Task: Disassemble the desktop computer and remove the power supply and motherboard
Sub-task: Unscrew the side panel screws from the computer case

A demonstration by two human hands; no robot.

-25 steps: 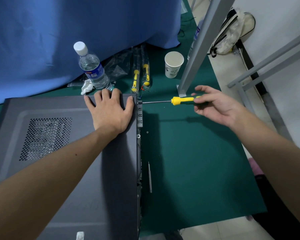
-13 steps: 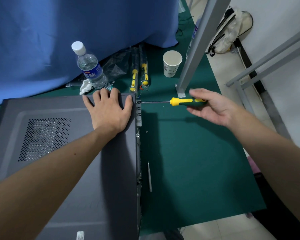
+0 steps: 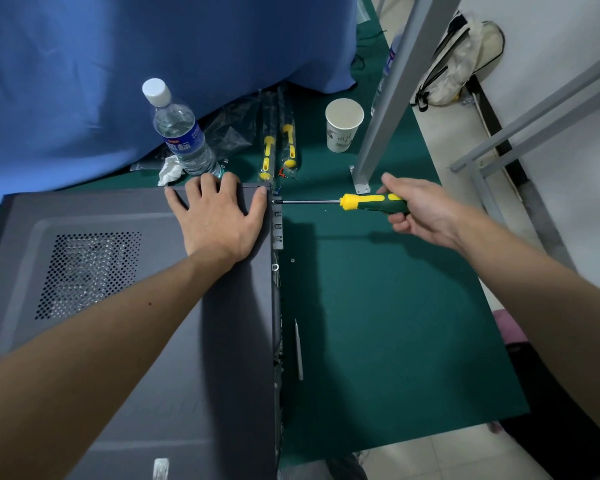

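A dark grey desktop computer case (image 3: 94, 271) lies on its side on the green mat, its vented side panel facing up. My left hand (image 3: 219, 216) presses flat on the panel near its far right corner, fingers spread. My right hand (image 3: 420, 209) grips the green and yellow handle of a screwdriver (image 3: 364, 202). The screwdriver lies level, and its tip touches the top of the case's rear edge (image 3: 277, 216). The inside of the case is hidden.
A water bottle (image 3: 179, 133) and crumpled tissue (image 3: 169, 170) stand behind the case. Two bagged yellow screwdrivers (image 3: 278, 147), a paper cup (image 3: 343, 124) and a grey metal post (image 3: 388, 95) lie beyond. A thin metal strip (image 3: 298, 348) and a small screw (image 3: 292, 260) rest on the green mat (image 3: 395, 323).
My right hand has shifted its hold on the screwdriver handle, from loose fingertips to a fuller grip. The left hand and the case stay put.
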